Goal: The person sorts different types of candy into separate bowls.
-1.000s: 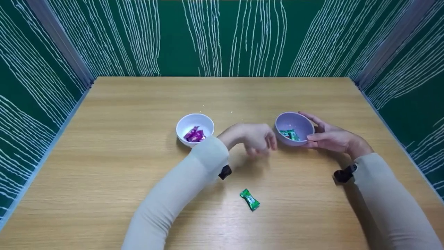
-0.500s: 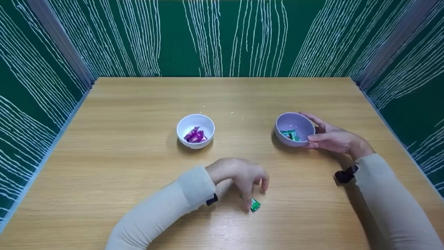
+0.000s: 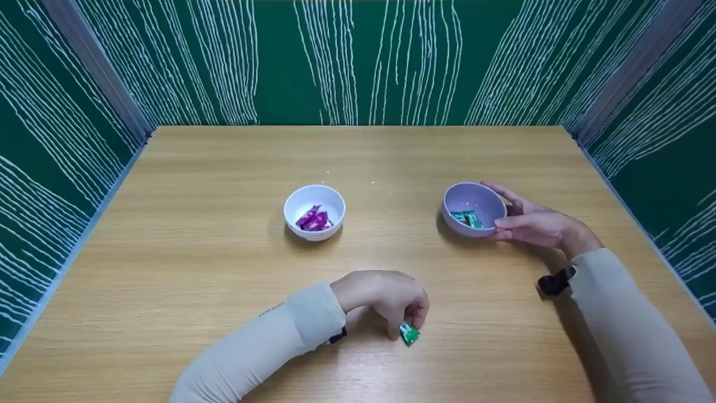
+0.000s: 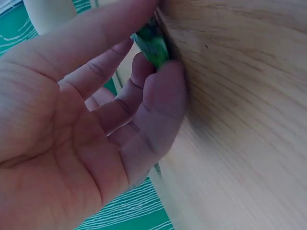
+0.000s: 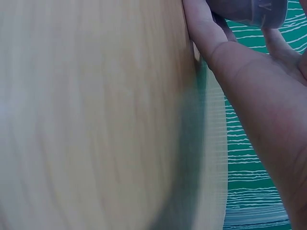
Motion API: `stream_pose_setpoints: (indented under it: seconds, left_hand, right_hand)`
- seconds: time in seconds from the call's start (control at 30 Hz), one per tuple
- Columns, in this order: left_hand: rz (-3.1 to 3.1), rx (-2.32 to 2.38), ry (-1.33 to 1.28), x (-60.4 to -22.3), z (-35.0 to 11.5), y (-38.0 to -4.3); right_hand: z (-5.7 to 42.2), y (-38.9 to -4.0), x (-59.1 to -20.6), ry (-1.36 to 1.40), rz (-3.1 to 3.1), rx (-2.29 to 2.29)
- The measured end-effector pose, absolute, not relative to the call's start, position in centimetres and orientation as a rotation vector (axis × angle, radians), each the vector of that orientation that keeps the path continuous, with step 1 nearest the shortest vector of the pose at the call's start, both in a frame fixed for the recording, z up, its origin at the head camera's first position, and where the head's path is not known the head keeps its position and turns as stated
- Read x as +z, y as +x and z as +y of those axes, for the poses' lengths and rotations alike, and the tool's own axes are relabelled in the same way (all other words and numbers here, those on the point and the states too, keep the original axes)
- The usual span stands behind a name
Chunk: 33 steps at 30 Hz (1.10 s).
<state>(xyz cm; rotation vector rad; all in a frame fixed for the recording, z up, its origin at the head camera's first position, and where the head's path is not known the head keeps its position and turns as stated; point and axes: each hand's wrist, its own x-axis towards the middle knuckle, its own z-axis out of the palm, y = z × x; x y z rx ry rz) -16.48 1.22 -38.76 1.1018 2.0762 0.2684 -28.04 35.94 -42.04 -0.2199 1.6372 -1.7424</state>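
Low over the front middle of the wooden table, my left hand [image 3: 391,294] pinches a green wrapped candy [image 3: 410,334] between thumb and fingers. In the left wrist view the candy [image 4: 154,48] shows between the fingertips, right at the tabletop, partly covered by them. My right hand [image 3: 534,224] grips the side of a purple bowl [image 3: 461,193], thumb at the rim and fingers round the outside. Inside that bowl lie green wrapped candies [image 3: 470,218]. The right wrist view catches only the bowl's lower side [image 5: 259,12] beside the fingers.
Left of the purple bowl stands a white bowl [image 3: 302,196] with several magenta wrapped candies [image 3: 315,219]. A few tiny white specks dot the table [image 3: 196,224] behind the bowls. Green panels [image 3: 285,67] with white lines rise at the back and both sides.
My left hand has come from beside the purple bowl toward the front of the table and taken hold of the green candy. The right hand and both bowls have stayed in place.
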Motion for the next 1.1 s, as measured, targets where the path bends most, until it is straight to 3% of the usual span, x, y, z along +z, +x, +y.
stream_pose_setpoints:
  seconds: [1.1]
  left_hand:
    - [2.16, 0.463, 1.136, -39.61, 1.47, -17.15]
  right_hand:
    - [36.03, -28.05, -42.22, -0.216, 1.626, -1.761]
